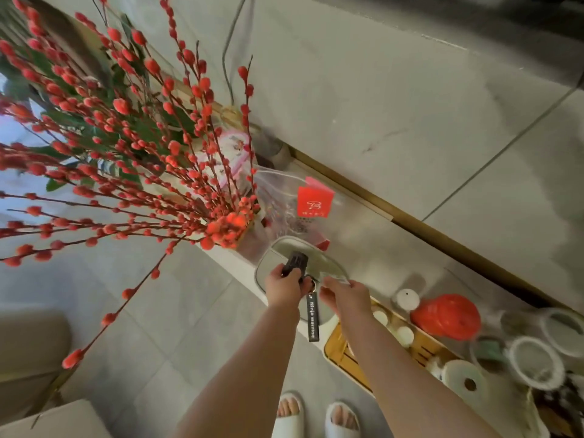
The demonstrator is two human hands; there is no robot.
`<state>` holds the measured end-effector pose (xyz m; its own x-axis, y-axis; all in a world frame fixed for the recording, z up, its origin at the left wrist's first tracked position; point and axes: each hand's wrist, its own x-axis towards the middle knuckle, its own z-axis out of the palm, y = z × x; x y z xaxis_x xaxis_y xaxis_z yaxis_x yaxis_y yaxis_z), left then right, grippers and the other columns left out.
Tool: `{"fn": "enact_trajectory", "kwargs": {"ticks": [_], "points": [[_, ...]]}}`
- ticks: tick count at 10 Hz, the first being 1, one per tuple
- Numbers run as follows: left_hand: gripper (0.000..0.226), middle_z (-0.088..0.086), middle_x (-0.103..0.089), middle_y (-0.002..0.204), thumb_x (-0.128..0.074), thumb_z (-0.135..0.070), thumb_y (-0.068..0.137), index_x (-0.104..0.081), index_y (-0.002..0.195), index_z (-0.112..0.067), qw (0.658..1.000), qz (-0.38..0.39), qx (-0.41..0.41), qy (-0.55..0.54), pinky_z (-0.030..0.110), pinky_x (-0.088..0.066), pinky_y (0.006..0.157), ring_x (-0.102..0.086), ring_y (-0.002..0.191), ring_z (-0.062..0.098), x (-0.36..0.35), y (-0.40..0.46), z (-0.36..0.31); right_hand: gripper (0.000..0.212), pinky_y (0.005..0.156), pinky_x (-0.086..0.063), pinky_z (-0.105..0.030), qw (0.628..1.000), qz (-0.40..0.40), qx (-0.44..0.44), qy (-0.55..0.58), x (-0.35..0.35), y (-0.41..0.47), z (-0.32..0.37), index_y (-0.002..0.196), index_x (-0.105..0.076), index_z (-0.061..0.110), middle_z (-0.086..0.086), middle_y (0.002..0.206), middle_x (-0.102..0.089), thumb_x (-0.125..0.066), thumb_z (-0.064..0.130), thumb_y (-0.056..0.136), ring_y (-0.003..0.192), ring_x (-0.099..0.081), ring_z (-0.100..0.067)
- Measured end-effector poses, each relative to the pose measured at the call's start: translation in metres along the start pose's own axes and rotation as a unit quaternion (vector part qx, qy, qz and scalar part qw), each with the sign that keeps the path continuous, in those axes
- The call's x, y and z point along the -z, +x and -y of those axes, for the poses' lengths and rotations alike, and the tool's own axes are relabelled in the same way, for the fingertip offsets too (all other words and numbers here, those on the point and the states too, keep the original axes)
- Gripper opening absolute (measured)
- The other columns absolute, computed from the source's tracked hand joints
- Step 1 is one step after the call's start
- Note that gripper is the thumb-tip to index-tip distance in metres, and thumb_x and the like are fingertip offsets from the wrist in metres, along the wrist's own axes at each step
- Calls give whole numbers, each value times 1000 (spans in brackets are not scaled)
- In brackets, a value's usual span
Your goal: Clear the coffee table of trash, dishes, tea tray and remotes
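My left hand (284,287) grips a black remote-like fob (295,262). A key ring and a black strap (313,320) printed "Ninja warrior" hang from it. Both hands are over a shallow grey oval dish (267,267) at the coffee table's near edge. My right hand (346,295) pinches the dish's right rim with its fingertips. To the right lies a bamboo tea tray (335,346) with small white cups (404,336); my right forearm crosses over it. A red plastic bag (445,317) lies beyond the tray.
Red pussy-willow branches (132,147) spread from a vase at the table's left end, close to my left hand. A clear bag with a red label (314,197) lies behind the dish. Further right are white-rimmed bowls (537,361), a paper roll (464,380) and a white lid (407,298).
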<state>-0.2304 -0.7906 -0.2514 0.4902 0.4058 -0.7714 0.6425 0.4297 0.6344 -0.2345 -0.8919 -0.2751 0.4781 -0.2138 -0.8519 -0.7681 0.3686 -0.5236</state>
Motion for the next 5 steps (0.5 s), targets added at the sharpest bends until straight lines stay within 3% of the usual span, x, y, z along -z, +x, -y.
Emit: {"fn": "enact_trajectory", "kwargs": {"ticks": [1, 2, 3, 4, 5], "points": [[20, 8, -56, 75, -50, 2, 94, -54, 86, -16, 1000, -5, 8, -1, 17, -54, 44, -58, 56, 18, -4, 6, 7, 23, 58, -54, -25, 1000, -14, -9, -4, 3, 9, 0, 102, -56, 2, -19, 96, -66, -62, -7, 83, 74, -67, -23], [26, 8, -58, 78, -51, 3, 93, -52, 111, -16, 1000, -7, 18, -18, 22, -56, 54, -60, 60, 19, -6, 10, 13, 33, 61, -53, -24, 1000, -1, -9, -16, 7, 16, -4, 112, -51, 5, -17, 99, -63, -59, -10, 84, 80, -66, -23], [45, 10, -63, 78, -51, 4, 92, -45, 135, -9, 1000, -8, 19, 15, 29, -57, 71, -64, 67, 19, -4, 8, 16, 44, 74, -53, -28, 998, 4, 1, -68, 10, 15, -8, 125, -49, 3, -18, 116, -59, -59, -9, 83, 94, -62, -27], [44, 9, -65, 76, -53, 1, 92, -46, 135, -8, 999, -4, 14, 36, 31, -56, 76, -63, 68, 18, -1, -5, 17, 46, 78, -53, -29, 995, 17, 11, -96, 18, 9, -11, 128, -49, 4, -18, 120, -58, -57, -6, 85, 98, -61, -28], [40, 13, -66, 88, -57, -2, 91, -50, 130, -7, 997, -1, 13, 72, 33, -57, 77, -65, 74, 20, 4, -28, 18, 43, 79, -52, -31, 988, 22, 27, -154, 27, -8, -8, 128, -49, 7, -16, 117, -60, -56, -1, 86, 95, -62, -27]]}}
